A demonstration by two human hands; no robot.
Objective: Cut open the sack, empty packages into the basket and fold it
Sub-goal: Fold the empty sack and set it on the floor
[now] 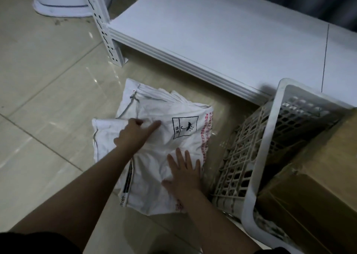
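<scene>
Two hands press a crumpled white woven sack [154, 147] lying folded on glossy beige floor tiles [48, 79] at centre frame. The left hand [135, 134] has its forefinger extended; the right hand [183, 174] lies flat, fingers spread. A white lattice plastic basket [270, 147] holding cardboard boxes [318, 176] stands lower right, beside a white metal shelf [222, 31].

White sack [154, 151], black and red print; white lattice basket [264, 157].

Dim, bluish indoor light, soft glare streaks on the glossy floor tiles [48, 91], dark shadow in the lower corners, slight motion blur on the left hand [133, 133], overall soft focus, and wide-angle bending of the shelf [222, 31] edges.
</scene>
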